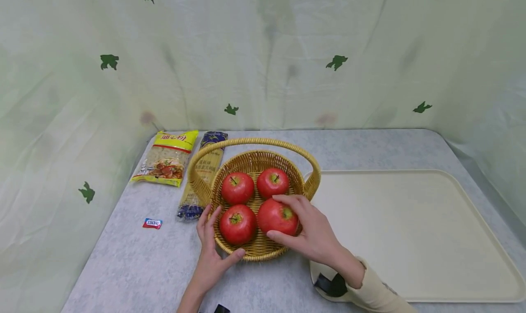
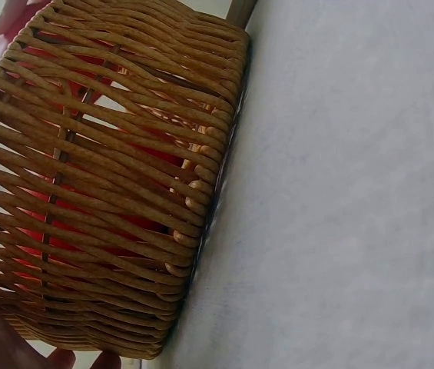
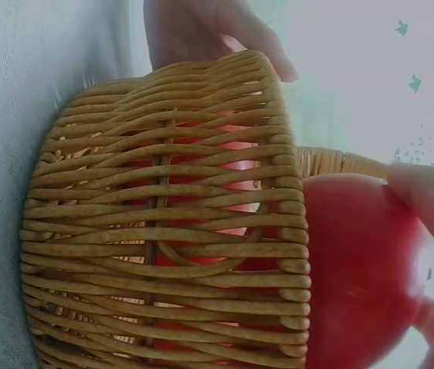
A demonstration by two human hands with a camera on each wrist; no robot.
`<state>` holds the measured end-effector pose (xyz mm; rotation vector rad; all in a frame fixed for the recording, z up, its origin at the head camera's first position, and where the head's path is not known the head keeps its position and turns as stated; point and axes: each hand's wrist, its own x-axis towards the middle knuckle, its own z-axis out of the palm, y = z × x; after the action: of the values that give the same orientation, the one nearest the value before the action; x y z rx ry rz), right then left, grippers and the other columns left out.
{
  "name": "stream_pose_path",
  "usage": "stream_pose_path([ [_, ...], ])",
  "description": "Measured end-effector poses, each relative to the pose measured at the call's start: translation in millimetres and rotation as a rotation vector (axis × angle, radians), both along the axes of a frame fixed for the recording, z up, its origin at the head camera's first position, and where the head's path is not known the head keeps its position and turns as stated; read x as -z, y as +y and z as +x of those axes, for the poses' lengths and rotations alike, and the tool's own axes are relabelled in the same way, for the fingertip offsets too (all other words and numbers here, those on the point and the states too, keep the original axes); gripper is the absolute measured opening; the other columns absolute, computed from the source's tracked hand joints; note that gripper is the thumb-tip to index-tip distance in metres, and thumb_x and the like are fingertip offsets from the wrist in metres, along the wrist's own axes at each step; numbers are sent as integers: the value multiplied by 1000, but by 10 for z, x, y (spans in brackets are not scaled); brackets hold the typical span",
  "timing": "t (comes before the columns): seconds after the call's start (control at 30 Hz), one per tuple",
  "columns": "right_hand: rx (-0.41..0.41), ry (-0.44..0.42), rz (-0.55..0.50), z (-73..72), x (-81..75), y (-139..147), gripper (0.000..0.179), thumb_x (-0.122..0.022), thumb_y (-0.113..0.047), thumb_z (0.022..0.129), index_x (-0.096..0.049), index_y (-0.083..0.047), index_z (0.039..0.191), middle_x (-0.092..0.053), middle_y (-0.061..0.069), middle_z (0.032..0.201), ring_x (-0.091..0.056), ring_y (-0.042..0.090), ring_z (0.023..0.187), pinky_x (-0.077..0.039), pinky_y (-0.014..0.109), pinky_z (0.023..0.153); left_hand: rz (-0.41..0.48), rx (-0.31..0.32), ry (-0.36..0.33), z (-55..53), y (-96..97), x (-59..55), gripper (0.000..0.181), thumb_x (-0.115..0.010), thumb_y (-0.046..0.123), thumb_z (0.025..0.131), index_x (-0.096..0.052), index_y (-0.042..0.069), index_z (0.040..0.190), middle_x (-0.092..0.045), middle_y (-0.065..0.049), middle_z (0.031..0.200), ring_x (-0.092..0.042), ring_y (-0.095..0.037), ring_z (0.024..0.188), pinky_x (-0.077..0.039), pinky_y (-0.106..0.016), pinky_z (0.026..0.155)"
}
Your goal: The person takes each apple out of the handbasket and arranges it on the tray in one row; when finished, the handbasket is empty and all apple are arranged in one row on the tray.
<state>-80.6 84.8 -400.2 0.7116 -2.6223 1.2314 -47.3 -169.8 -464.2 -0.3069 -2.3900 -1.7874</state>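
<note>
A round wicker basket with an arched handle stands on the table. Three red apples lie inside it, one of them at the front left. My right hand grips a fourth apple between thumb and fingers. In the right wrist view, this apple sticks out above the basket's rim. My left hand holds the basket at its front left, thumb on the front rim and fingers along the left side. The left wrist view shows the woven wall, with red apples visible through the gaps.
A beige tray lies right of the basket. Behind left are a yellow bag of pasta and a long spaghetti packet, partly hidden by the basket. A small red-and-blue wrapped packet lies on the left. Patterned curtains surround the table.
</note>
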Motion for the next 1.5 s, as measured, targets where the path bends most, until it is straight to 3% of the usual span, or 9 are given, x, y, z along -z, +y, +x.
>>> stream_pose_path([
  [0.4,-47,7,-190,33,-98,165,65,-78,-34,78,-47,-28,135,-49,-7,126,-48,12,110,-52,36,77,-1,-13,-1,-4,15,-24,102,-80,4,69,-20,17,151,6,3,153,3,-26,138,-15,-67,97],
  [0.67,-7,29,-220,61,-114,325,69,-81,-22,75,-46,-22,135,-49,-4,127,-49,14,110,-52,37,77,28,-14,-2,71,110,-312,96,-76,-2,69,-22,5,148,5,-16,151,3,-37,136,-13,-71,96],
  [0.77,13,31,-214,82,-107,383,72,-82,-20,73,-46,-21,135,-49,-4,129,-48,14,111,-52,38,79,27,-18,-12,80,125,-349,94,-75,-3,70,-23,6,148,5,-17,151,3,-38,136,-13,-71,96],
  [1.0,62,72,-212,156,-129,510,73,-84,-9,68,-48,-12,132,-50,2,127,-48,16,111,-51,35,80,28,-18,-13,78,124,-341,95,-75,-3,70,-24,10,149,4,-16,151,3,-36,136,-13,-70,96],
  [1.3,164,65,-210,191,-32,719,76,-85,-7,66,-48,-14,133,-50,-1,128,-45,11,112,-49,26,80,20,-16,-33,74,131,-354,94,-75,-1,72,-24,13,149,4,-11,152,3,-34,137,-14,-70,96],
  [1.5,241,61,-192,220,-102,763,73,-84,1,64,-50,-4,128,-51,6,124,-45,9,110,-46,22,80,19,-22,-21,78,129,-359,93,-75,-2,70,-24,5,148,4,-15,151,2,-35,136,-14,-69,97],
])
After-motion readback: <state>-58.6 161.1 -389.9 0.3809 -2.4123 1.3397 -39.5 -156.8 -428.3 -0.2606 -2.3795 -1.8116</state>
